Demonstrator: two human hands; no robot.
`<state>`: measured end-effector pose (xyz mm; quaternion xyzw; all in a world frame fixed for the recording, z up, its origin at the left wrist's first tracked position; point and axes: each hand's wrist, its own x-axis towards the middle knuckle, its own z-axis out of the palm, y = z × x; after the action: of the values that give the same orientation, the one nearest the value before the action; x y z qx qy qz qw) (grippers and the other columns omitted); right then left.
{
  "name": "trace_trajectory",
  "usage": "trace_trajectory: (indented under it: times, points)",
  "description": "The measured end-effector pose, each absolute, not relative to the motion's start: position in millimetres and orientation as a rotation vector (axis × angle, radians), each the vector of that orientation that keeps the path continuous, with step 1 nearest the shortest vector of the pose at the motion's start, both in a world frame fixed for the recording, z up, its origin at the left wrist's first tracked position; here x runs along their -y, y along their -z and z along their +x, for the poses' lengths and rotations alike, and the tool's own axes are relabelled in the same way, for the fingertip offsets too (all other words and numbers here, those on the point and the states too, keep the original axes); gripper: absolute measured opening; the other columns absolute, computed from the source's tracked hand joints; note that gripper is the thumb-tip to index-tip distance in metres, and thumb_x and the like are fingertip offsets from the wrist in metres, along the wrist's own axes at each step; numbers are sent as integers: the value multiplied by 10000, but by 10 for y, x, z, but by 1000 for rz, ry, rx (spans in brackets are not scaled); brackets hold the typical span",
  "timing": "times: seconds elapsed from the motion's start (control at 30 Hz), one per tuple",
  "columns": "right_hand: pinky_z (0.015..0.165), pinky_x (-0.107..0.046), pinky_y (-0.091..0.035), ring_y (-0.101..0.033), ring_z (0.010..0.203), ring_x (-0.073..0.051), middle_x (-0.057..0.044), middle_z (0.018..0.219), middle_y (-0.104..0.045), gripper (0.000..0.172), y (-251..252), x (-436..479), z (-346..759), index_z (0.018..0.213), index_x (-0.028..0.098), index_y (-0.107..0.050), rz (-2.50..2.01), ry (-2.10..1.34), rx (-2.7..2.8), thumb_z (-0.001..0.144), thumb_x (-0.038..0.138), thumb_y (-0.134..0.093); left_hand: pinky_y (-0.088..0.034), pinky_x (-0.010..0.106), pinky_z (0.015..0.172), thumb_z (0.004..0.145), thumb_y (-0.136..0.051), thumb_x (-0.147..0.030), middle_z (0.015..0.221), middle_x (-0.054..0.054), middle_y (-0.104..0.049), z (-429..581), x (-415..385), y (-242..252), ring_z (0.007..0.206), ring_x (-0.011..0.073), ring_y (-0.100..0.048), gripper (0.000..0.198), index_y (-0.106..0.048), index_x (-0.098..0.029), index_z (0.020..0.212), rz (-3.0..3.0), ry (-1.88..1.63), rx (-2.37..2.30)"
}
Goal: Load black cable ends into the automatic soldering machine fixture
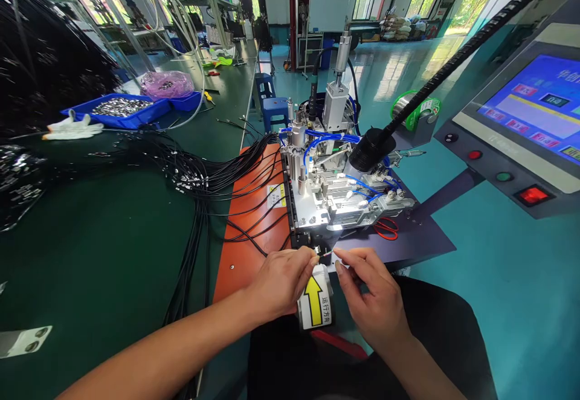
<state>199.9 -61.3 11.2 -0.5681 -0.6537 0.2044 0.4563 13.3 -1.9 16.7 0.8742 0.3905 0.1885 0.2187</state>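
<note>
In front of the machine's near edge, my left hand (286,276) is closed in a pinch around a thin cable (326,254), with its small end showing past the fingertips. My right hand (372,288) meets that end from the other side, index finger and thumb curled close on its tip. Fine detail of the tip is too small to read. Below my left fingers is a white cylinder (319,303) with a yellow arrow. The machine (338,197), with metal slides and blue air tubes, stands just beyond both hands.
Black cables (244,161) run across an orange board (254,206) to the green table (113,237). Blue trays (122,121) of metal parts lie at the back left. A black flexible hose (421,80) crosses overhead. To the right is a control panel (521,128); red-handled scissors (386,229) lie beside the machine.
</note>
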Motion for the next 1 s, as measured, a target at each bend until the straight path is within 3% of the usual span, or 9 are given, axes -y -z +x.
trace_trajectory:
  times: [0.23, 0.4, 0.63, 1.0]
  points:
    - [689, -285, -527, -626, 792, -172, -66, 964, -607, 282, -137, 651, 1975, 1179, 232, -669, -1401, -475, 1616, 945, 195, -516, -361, 243, 594, 1031, -296, -334, 687, -16, -543, 127, 33, -144, 629, 140, -526, 271, -477, -208, 874, 2398, -527, -1089]
    - [717, -283, -536, -636, 820, -175, -57, 982, -622, 271, -80, 704, 1901, 1176, 247, -667, -1440, -648, 1475, 941, 237, -534, -374, 238, 601, 1031, -294, -338, 693, -19, -545, 126, 24, -132, 632, 135, -531, 272, -473, -208, 874, 2324, -540, -1103]
    - [497, -237, -479, -542, 587, -118, -29, 882, -598, 262, -42, 735, 1790, 1112, 217, -682, -1390, -1001, 1078, 910, 360, -594, -359, 229, 574, 1028, -315, -338, 670, -36, -521, 119, 26, -147, 602, 121, -510, 264, -456, -211, 844, 2269, -572, -1085]
    - [600, -254, -514, -597, 710, -154, -29, 867, -621, 158, -41, 606, 1819, 971, 218, -703, -1400, -873, 1125, 887, 327, -625, -363, 228, 567, 1025, -313, -322, 664, -32, -515, 120, 20, -154, 600, 120, -514, 272, -453, -209, 821, 2293, -578, -1079]
